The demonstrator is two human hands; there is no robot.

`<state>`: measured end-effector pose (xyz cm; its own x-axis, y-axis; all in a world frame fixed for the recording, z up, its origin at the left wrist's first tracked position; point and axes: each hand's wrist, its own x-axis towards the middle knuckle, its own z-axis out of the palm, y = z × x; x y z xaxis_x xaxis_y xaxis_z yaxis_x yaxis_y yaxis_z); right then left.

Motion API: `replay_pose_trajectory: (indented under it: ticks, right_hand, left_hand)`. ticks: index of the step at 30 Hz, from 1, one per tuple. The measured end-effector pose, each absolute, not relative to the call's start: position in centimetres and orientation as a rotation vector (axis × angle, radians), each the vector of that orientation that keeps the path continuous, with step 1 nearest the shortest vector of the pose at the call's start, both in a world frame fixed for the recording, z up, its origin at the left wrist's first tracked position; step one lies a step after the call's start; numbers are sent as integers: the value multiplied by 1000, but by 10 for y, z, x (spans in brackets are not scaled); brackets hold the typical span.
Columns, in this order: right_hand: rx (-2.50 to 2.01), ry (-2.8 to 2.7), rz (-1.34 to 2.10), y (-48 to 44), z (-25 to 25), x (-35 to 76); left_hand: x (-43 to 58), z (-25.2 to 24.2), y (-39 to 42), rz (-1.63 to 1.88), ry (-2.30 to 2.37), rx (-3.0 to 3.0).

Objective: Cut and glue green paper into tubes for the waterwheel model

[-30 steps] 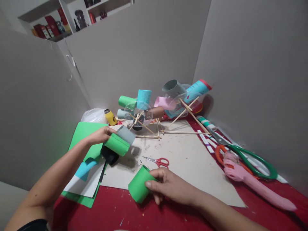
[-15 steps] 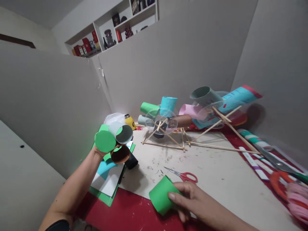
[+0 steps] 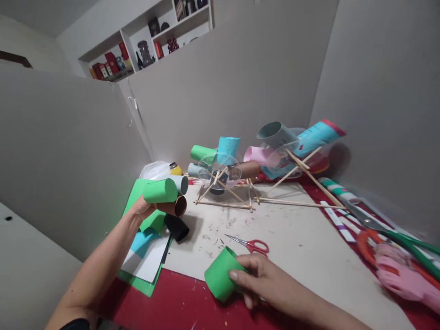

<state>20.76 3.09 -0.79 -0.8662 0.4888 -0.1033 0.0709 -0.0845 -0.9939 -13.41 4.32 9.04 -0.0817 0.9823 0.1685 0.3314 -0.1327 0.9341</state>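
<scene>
My left hand (image 3: 143, 207) is closed around a green paper tube (image 3: 160, 190) at the left of the board. A grey paper tube (image 3: 181, 184) and a brown paper tube (image 3: 176, 206) cluster against it; whether my fingers grip these too is hidden. Just below, a black paper tube (image 3: 177, 228) lies on its side. At the front edge, my right hand (image 3: 252, 277) pinches a short green paper tube (image 3: 222, 274) between thumb and fingers, its open end tilted up. Red-handled scissors (image 3: 252, 244) lie just beyond that hand.
Two stick-framed wheels, one smaller (image 3: 220, 172) and one larger (image 3: 295, 151), carry coloured paper tubes at the back. Green and white paper sheets (image 3: 144, 261) lie at left. Along the right are large green-handled shears (image 3: 385, 231), tape rolls and a pink bundle (image 3: 400, 275).
My left hand has turned the green, grey and brown tubes sideways and brought them lower, farther from me. My right hand still holds its short green tube. The view has shifted slightly to the right.
</scene>
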Motion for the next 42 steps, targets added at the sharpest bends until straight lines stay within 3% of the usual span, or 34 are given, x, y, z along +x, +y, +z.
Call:
replay_pose_trajectory:
  ticks: [15,30,42]
  right_hand:
    - [-614,-1892,1964,29,-9,207]
    - [-616,-1918,1932,28,-6,207]
    - [-614,-1891,1962,32,-10,207]
  left_hand:
    - [-139,119,59,1147,1670,1634]
    - [-119,94,152,118,1995,2117]
    - [-125,83,197,-40,2139,2222]
